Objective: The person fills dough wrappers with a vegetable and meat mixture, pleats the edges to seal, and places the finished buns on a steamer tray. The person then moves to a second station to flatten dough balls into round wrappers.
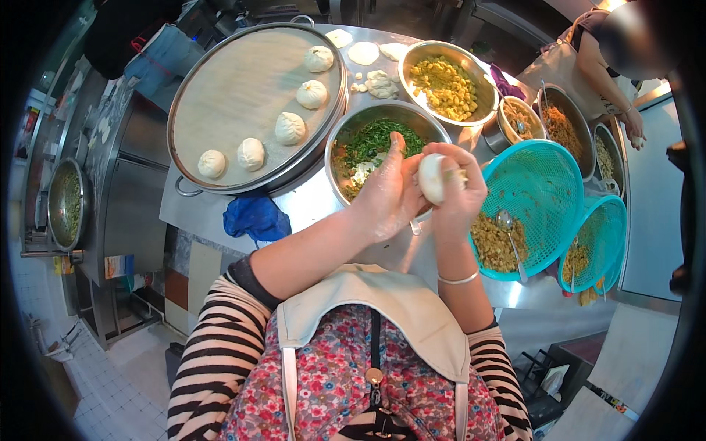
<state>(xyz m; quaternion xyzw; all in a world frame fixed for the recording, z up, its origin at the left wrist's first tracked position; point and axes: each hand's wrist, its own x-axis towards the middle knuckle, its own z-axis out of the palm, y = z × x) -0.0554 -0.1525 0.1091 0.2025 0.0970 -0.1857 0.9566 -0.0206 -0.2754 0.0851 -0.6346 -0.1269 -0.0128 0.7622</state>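
A white dough bun (431,179), with some filling showing at its right side, sits in my right hand (466,182), whose fingers curl over it and whose thumb lies across it. Beside it my left hand (386,190) is spread, thumb up and dusted with flour. Its fingertips reach the bun's left side; the bun partly hides them. Both hands are above the near rim of a steel bowl (333,151) of chopped greens (386,138). On the lined round steamer tray (242,88) stand several pleated buns (290,128).
Flat dough rounds (363,53) and dough lumps (381,84) lie behind the bowl. A bowl of yellow filling (447,88) and turquoise baskets (543,204), (601,237) stand right. A blue cloth (256,216) lies below the tray. Another person's hand (634,125) is far right.
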